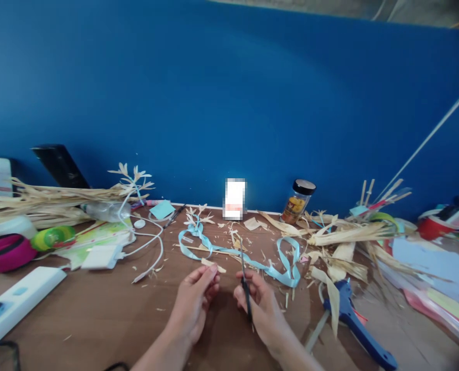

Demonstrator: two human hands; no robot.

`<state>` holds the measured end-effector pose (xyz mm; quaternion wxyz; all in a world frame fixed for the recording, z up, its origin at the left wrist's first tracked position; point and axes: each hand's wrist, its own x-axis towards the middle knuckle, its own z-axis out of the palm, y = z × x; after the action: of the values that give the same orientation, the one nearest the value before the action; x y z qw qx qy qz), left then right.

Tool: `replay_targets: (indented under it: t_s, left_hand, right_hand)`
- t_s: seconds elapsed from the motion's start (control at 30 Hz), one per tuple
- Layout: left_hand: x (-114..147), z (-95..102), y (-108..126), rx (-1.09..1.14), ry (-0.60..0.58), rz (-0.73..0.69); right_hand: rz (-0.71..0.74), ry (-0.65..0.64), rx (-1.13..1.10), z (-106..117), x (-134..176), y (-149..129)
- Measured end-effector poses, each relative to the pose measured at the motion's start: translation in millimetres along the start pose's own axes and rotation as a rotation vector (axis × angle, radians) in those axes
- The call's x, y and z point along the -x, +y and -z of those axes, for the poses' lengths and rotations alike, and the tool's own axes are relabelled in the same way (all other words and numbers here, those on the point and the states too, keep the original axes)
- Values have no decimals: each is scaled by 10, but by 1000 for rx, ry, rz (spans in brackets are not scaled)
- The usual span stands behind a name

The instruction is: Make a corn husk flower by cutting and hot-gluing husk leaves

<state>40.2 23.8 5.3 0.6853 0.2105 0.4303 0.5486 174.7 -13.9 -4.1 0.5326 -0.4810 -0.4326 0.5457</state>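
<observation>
Between the thumb and fingers of my left hand (198,296) is a short strip of dried husk (211,265), pale and slightly curled. My right hand (262,304) grips a pair of dark-handled scissors (245,293), blades pointing up and away from me. The scissors and the strip are apart. Just beyond both hands, a light blue ribbon (252,262) lies in loose loops across the brown table (144,319). A small husk flower (198,216) stands at the ribbon's left end. Cut husk scraps are scattered around.
A blue glue gun (353,314) lies at right, near husk bundles (345,234) and a black-lidded jar (298,201). On the left are a white power strip (24,304), a white charger (102,256) with cable, a magenta pouch (7,252) and more husks (59,198). A blue wall (229,103) stands behind.
</observation>
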Motion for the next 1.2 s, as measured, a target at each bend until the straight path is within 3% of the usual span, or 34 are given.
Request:
replay_targets:
  t_s: [0.13, 0.3, 0.43, 1.2]
  left_hand:
    - [-80, 51, 89, 48, 22, -41]
    - [-84, 65, 98, 54, 27, -29]
    - [-72, 49, 78, 32, 15, -18]
    - [-54, 55, 53, -51, -44, -33]
  right_hand:
    - [-55, -188, 79, -9, 73, 54]
    - [-163, -292, 107, -24, 106, 20]
    - [-230, -301, 77, -16, 88, -40]
    - [-252, -342, 98, 45, 58, -72]
